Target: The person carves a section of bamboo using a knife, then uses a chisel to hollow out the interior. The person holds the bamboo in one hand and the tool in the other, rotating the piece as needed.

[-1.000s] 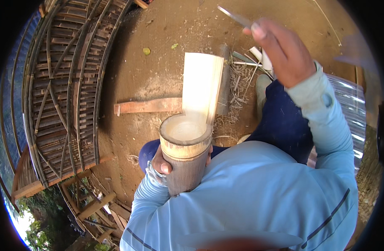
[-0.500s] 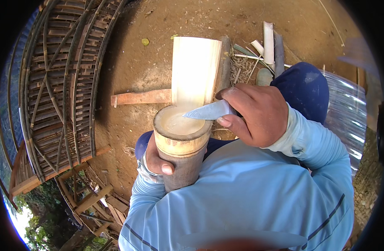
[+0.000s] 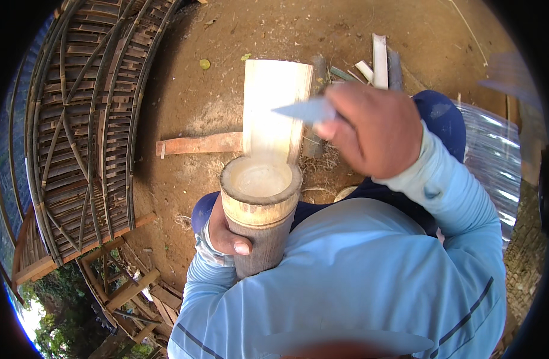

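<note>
Clasping the bamboo tube (image 3: 261,230) close to the blue shirt (image 3: 358,269), left hand (image 3: 226,232) curled around its side. Pinching a motion-blurred knife (image 3: 301,111) in the right hand (image 3: 377,128), above the tube. Overlapping the tall pale slat (image 3: 273,84) at its far side; cannot tell whether touching. Probably at a shaving step; for further cutting, requiring firm bracing and careful blade angling.

Your left hand (image 3: 223,233) curls low before your torso (image 3: 352,269), thumb (image 3: 242,247) pointing right, and there's your right hand (image 3: 377,131) up higher, blurred, closed in a grip, forearm (image 3: 448,173) angled inward.
</note>
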The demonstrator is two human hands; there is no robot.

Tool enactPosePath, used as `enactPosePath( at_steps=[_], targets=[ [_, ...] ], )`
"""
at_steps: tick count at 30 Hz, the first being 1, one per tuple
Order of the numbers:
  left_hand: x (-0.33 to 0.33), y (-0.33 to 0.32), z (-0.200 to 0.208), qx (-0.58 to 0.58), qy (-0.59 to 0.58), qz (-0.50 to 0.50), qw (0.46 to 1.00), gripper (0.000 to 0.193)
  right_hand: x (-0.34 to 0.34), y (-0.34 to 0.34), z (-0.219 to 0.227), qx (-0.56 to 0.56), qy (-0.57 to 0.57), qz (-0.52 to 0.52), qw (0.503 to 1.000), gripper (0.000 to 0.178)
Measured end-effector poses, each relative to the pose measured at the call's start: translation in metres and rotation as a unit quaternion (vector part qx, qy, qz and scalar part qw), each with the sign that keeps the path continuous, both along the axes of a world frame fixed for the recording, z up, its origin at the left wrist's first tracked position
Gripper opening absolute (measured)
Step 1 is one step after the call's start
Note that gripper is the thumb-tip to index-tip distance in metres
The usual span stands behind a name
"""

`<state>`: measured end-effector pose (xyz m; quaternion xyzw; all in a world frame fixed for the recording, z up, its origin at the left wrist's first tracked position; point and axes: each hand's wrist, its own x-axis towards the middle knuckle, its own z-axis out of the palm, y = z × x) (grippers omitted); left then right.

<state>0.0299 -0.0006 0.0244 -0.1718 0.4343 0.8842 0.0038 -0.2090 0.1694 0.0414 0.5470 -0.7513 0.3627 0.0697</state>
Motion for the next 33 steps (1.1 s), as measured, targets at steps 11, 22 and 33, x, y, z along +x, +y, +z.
enactPosePath(
  at_steps=[11,22,33],
  targets=[
    [0.002,-0.007,-0.007,0.059,0.037,-0.042,0.997,0.115,-0.009,-0.002,0.004,-0.022,-0.109,0.042,0.993,0.036],
    [0.011,-0.008,-0.006,0.033,0.007,-0.013,0.999,0.115,0.031,0.004,-0.005,0.036,-0.056,0.105,0.992,0.034],
    [0.008,-0.008,-0.004,0.024,0.009,-0.031,0.999,0.115,0.023,0.002,0.002,0.042,-0.028,0.09,0.995,0.036]
  ],
)
